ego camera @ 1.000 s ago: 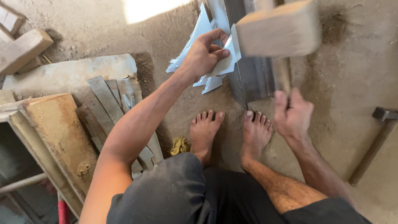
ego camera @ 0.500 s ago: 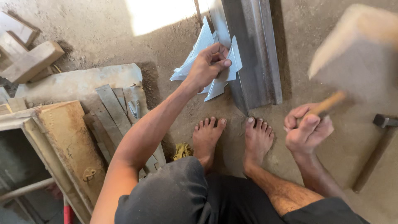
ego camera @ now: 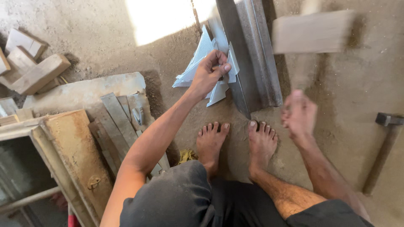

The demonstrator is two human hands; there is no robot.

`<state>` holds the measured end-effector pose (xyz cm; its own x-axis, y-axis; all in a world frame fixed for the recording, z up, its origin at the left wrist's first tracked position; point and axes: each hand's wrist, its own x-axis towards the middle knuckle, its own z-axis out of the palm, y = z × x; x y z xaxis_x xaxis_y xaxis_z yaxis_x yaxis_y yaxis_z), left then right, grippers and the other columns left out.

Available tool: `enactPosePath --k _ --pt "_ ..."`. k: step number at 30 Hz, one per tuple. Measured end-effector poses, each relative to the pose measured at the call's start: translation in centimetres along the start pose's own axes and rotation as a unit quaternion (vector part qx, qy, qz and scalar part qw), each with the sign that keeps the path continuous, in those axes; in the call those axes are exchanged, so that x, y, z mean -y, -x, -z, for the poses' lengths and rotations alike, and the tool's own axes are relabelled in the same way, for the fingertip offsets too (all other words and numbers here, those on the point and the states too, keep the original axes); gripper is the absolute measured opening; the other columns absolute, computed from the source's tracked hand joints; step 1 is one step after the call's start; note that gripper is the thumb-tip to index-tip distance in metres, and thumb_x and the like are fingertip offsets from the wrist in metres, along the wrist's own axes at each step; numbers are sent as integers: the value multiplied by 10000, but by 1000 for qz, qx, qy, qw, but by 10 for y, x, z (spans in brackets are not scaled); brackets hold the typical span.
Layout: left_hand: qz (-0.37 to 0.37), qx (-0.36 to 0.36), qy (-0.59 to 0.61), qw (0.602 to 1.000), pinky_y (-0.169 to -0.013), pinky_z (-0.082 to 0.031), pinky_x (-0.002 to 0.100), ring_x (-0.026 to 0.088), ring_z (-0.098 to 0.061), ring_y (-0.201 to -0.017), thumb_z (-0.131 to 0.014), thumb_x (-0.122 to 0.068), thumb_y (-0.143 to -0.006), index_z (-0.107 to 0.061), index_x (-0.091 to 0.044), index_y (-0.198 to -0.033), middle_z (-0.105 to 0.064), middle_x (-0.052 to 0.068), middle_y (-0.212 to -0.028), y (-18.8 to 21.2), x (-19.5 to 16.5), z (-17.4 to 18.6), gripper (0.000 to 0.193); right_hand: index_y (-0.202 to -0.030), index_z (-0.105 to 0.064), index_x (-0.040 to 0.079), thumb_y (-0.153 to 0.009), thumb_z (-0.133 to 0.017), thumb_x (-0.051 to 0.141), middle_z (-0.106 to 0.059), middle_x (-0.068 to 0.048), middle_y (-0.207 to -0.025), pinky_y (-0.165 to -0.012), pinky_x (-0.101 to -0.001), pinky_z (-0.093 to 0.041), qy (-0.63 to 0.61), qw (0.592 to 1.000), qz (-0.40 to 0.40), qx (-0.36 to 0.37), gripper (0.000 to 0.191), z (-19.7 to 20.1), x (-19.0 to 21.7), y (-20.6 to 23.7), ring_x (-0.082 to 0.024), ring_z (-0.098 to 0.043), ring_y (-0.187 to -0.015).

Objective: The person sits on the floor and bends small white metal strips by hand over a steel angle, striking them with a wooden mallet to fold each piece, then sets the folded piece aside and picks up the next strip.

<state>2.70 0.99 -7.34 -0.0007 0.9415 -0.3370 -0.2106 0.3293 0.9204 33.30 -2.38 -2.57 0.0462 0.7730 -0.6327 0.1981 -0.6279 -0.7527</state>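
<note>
Head view: the work in hand appears to be the hammering of thin, pale grey sheet-metal pieces with pointed corners (ego camera: 198, 63) against the long, dark grey steel rail (ego camera: 252, 54) that lies on the sandy floor (ego camera: 357, 84). The left hand (ego camera: 208, 75) is closed on the sheet pieces, fingers curled over their edge just beside the rail's left flank. The right hand (ego camera: 299, 115) is blurred by motion; its grip is wrapped round the handle of a big wooden mallet with a pale block head (ego camera: 311, 31), which is raised to the right of the rail.

For a good blow, it is judged that the sheet should be pressed flat against the rail, the left fingers kept clear of the line of the strike, and the mallet face brought down square, not on a corner. The bare feet (ego camera: 235, 143) sit just below the rail's near end, so a glancing blow is to be avoided.

The sheet pieces look light, flat and sharp-edged, fanned in a small stack, likely springy under the hand. A metal hammer (ego camera: 385, 143) lies well to the right of the rail; wooden blocks (ego camera: 33, 71) lie far to its left.
</note>
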Motion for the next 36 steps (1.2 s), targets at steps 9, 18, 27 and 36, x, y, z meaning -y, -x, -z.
enactPosePath --k 9,18,27,36 --pt "69 -5 53 996 -626 -533 249 76 -609 -679 -833 -149 -896 -659 -51 -845 -676 12 -767 -12 12 7 206 -892 -552 20 -1181 -490 466 -440 -61 -688 -530 -329 -426 95 947 303 41 535 4 -27 2 -184 -449 -602" --pt "12 -69 63 996 -634 -500 254 96 -592 -723 -829 -109 -921 -647 -11 -859 -662 47 -819 -3 10 -12 216 -818 -538 49 -1135 -485 416 -479 -7 -623 -475 -307 -394 63 992 107 35 488 -10 -42 -19 -110 -470 -513" --pt "-315 -167 -267 895 -875 -582 340 231 -678 -996 -685 -72 -977 -641 -19 -1107 -684 138 -1096 42 -48 -78 148 -1094 -597 3 -1139 -560 229 -573 10 -768 -525 -218 -432 13 984 179 -17 233 25 -45 26 -46 -523 -622" --pt "-29 219 -702 677 -804 -558 455 381 -705 -912 -888 -481 -738 -765 17 -909 -715 232 -953 -166 -54 -67 541 -1389 -573 -27 -1167 -558 170 -556 9 -806 -532 -199 -408 96 955 270 -73 297 54 39 41 -28 -514 -616"
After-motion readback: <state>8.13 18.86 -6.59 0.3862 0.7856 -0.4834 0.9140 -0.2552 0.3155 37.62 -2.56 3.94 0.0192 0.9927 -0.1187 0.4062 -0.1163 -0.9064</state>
